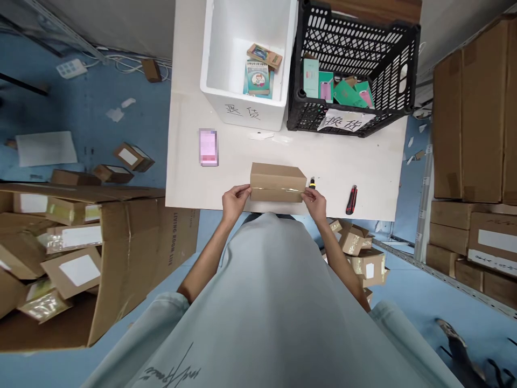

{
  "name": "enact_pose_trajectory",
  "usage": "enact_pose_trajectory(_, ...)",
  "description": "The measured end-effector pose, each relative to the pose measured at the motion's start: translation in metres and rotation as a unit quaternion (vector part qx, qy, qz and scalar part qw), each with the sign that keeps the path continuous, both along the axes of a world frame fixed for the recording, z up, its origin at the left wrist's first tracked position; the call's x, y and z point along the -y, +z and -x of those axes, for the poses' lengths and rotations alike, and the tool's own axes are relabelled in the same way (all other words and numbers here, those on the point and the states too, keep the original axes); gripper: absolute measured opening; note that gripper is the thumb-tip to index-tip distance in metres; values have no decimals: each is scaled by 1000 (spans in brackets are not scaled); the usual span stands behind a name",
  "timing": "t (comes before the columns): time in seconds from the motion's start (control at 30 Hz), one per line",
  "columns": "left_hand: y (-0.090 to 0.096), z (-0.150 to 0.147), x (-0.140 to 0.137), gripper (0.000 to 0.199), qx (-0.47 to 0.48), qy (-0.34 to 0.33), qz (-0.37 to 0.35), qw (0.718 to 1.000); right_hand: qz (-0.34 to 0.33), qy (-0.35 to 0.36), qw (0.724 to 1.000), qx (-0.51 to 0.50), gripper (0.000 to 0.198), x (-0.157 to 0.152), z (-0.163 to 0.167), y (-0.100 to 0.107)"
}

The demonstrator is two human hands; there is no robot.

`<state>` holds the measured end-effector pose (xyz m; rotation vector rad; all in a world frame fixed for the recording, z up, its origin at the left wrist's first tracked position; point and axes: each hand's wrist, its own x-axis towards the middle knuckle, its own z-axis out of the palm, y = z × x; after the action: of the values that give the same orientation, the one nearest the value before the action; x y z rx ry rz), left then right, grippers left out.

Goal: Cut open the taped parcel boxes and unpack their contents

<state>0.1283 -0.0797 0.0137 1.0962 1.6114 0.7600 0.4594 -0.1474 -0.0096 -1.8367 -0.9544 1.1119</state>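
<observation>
The box (pixel 278 182) lay at the front of the bench (pixel 181 180), near its edge and just before the person's shirt (pixel 266 285). The left hand (pixel 236 202) kept a narrow grip on its left end, and the right hand (pixel 315 205) pinched the right end near the front corner, so the box was held between the two, by the fingertips only. Whether its underside fully rested on the bench, I could not tell. A strip of shiny tape (pixel 278 189) ran along the box; if the fingers pulled hard there, the cardboard could, in my judgement, tear or bend. Because the hold was light and the edge was near, an uneven pull might also tip the box toward the person. The yellow cutter (pixel 312 182) lay just beside the right hand, partly hidden, and I could not see if its blade was out; a careless movement of the fingers might meet it. The red cutter (pixel 351 200) lay farther right, near the front edge, where a swing of the right forearm (pixel 343 258) could perhaps push it down to the floor (pixel 407 293).
</observation>
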Motion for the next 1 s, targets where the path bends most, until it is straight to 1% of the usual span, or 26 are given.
enact_pose_trajectory(0.1,9,-7,-8,38,4,10,-20,1000,-6,-37,999,14,59,-7,2,7)
enact_pose_trajectory(0.17,8,-10,-13,35,2,9,-3,1000,5,-52,998,24,59,-11,5,7)
enact_pose_trajectory(0.23,1,-10,-15,31,-7,8,26,1000,24,-55,998,33,59,-13,9,5)
enact_pose_trajectory(0.33,-10,-5,-15,35,-12,-6,59,998,36,-38,997,49,61,-10,11,0)
enact_pose_trajectory(0.43,-18,3,-9,44,0,-31,64,998,32,-17,998,57,61,-2,7,-6)
enact_pose_trajectory(0.5,-23,9,-5,48,8,-37,67,997,37,-17,998,53,60,5,1,-11)
enact_pose_trajectory(0.57,-28,14,0,46,0,-41,74,996,56,-20,997,46,55,12,-6,-17)
enact_pose_trajectory(0.67,-37,18,5,44,-32,-63,91,993,101,2,994,37,46,22,-9,-28)
enact_pose_trajectory(0.77,-43,16,11,59,-34,-93,121,988,130,26,991,21,58,27,-5,-37)
enact_pose_trajectory(0.83,-44,10,14,66,-31,-101,133,986,140,36,989,3,64,28,1,-40)
enact_pose_trajectory(0.9,-43,4,16,65,-25,-97,128,987,131,48,990,-10,64,28,5,-41)
enact_pose_trajectory(1.0,-35,-3,19,56,4,-94,98,991,77,68,995,-17,58,25,6,-39)
